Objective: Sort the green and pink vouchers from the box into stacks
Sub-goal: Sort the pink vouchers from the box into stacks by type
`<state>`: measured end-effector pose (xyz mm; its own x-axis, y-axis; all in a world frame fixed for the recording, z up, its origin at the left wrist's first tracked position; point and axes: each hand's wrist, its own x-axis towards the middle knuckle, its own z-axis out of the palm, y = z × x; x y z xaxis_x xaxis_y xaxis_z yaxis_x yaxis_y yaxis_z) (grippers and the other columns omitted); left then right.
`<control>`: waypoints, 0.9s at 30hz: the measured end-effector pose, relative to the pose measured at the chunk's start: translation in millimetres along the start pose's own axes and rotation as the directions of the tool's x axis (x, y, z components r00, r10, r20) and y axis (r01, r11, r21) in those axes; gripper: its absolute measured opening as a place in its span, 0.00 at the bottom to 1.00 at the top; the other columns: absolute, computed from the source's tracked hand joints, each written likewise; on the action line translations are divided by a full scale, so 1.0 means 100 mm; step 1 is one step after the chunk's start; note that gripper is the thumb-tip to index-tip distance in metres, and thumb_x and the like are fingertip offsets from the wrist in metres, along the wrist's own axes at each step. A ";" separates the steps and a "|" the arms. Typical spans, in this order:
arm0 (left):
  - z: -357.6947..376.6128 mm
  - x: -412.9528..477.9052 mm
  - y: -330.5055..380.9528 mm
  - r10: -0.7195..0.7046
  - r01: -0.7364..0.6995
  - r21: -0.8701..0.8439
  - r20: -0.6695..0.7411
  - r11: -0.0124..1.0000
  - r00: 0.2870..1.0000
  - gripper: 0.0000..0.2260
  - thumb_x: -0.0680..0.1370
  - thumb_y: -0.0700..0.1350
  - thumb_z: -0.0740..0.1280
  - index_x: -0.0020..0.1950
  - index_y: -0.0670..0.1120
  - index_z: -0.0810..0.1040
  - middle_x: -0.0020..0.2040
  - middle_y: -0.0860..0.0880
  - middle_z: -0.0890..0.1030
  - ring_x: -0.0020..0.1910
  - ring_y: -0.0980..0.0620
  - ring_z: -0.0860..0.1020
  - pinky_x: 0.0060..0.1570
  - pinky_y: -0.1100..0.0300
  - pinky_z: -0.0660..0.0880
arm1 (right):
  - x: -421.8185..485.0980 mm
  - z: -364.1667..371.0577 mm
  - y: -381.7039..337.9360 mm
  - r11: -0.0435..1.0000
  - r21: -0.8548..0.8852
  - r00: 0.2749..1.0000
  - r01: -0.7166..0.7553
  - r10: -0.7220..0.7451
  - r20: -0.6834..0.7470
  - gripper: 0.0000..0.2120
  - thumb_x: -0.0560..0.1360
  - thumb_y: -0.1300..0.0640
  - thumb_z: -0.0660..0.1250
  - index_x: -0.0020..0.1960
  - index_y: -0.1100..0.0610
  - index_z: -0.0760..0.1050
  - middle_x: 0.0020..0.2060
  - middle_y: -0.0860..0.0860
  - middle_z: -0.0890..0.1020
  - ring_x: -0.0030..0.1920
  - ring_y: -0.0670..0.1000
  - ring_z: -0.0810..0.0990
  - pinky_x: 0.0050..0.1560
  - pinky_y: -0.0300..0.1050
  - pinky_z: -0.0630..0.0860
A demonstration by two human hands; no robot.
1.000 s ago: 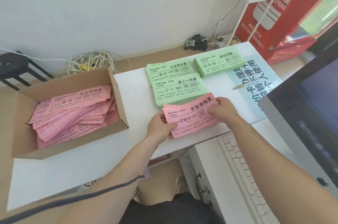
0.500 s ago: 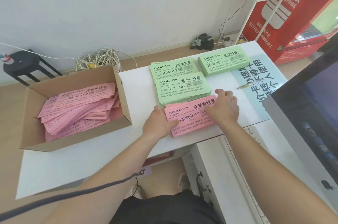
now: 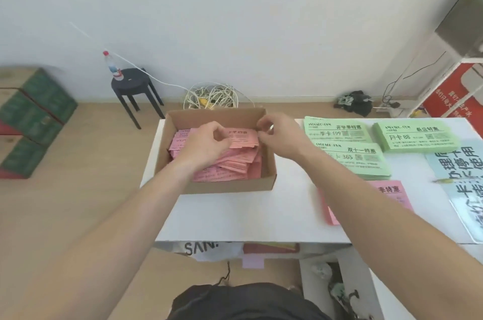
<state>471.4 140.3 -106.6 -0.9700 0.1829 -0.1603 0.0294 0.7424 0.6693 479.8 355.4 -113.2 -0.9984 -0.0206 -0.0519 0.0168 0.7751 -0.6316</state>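
Both hands are in the cardboard box point(image 3: 222, 187), which sits at the left of the white surface point(image 3: 235, 217) and holds a loose, fanned heap of pink vouchers point(image 3: 235, 164); no green ones show in it. The left hand point(image 3: 206, 143) is curled down onto the top of the heap, its grip apparently pinching the uppermost pink vouchers between thumb and forefinger. The right hand point(image 3: 281, 136) curls at the right edge of the same top sheets, but blur hides whether its grip has closed on paper, so that cannot be told. To the right lie three green stacks point(image 3: 352, 162) and, nearer, a pink stack point(image 3: 392, 195) partly hidden by the right forearm. The step looks like lifting another batch. It would go best if the person takes a modest bundle and squares its edges between both hands before lifting. The printed title also needs checking, since the stacks seem to be split by wording as well as colour. The skewed sheets underneath may drag out with the bundle.
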 end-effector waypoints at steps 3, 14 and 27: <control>-0.23 0.15 -0.49 -0.041 0.037 0.248 0.013 0.968 0.999 0.13 0.75 0.49 0.73 0.59 0.52 0.77 0.59 0.51 0.79 0.58 0.48 0.78 0.58 0.51 0.74 | 0.29 0.35 -0.18 0.983 -0.177 0.983 0.052 -0.020 0.181 0.20 0.77 0.52 0.68 0.68 0.53 0.76 0.63 0.53 0.78 0.63 0.56 0.77 0.64 0.49 0.73; 0.07 0.53 -1.14 -0.006 -0.200 0.670 0.292 0.715 0.956 0.50 0.67 0.61 0.77 0.81 0.49 0.53 0.78 0.46 0.60 0.77 0.42 0.59 0.75 0.43 0.58 | 0.64 1.34 -0.28 0.834 -0.528 0.930 0.161 0.051 0.364 0.51 0.64 0.33 0.76 0.78 0.51 0.60 0.72 0.54 0.65 0.73 0.60 0.62 0.71 0.60 0.64; -0.32 0.70 -1.15 0.095 -0.158 0.450 0.160 0.879 0.983 0.24 0.73 0.53 0.68 0.70 0.58 0.73 0.65 0.54 0.78 0.61 0.47 0.77 0.56 0.50 0.77 | 0.75 1.37 -0.29 0.881 -0.451 0.974 0.147 -0.048 0.223 0.37 0.69 0.33 0.67 0.73 0.51 0.68 0.67 0.54 0.72 0.67 0.60 0.69 0.70 0.59 0.67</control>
<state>392.2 47.2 -172.0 -0.9117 0.3533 -0.2096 0.2879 0.9135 0.2874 411.2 245.1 -205.1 -0.9610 -0.1983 -0.1928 -0.1557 0.9640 -0.2153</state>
